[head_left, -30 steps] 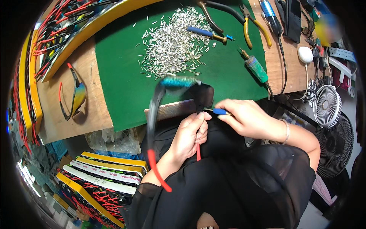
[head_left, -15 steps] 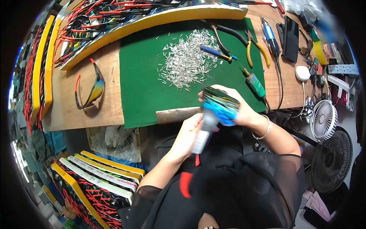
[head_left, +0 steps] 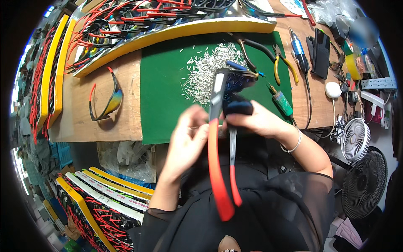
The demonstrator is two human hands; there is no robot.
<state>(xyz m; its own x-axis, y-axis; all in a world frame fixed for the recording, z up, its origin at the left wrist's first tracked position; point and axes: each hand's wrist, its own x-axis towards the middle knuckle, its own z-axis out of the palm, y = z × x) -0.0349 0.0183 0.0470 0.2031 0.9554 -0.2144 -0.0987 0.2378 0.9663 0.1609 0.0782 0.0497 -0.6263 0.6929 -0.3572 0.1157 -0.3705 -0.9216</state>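
A pair of sunglasses with a dark front and long red-tipped temples hangs in front of me, the temples pointing down toward my body. My right hand is closed around the front, fingers and thumb gripping it. One black-and-red temple passes between my two hands. Close beside it on the left is my left hand, its fingertips blurred, with the thumb and fingers apart and nothing seen between them. Beyond the hands, a heap of small silvery metal pins lies on a green mat, partly covered by the raised sunglasses.
A blue-handled tool, pliers, yellow-handled cutters and a green-handled tool lie on the mat's right. Other sunglasses rest on bare wood to the left. A yellow-edged tray of glasses spans the back. Fans stand lower right.
The sunglasses have turned so their temples swing out long toward me. My left hand has come off them and moved left; my right hand keeps its grip.
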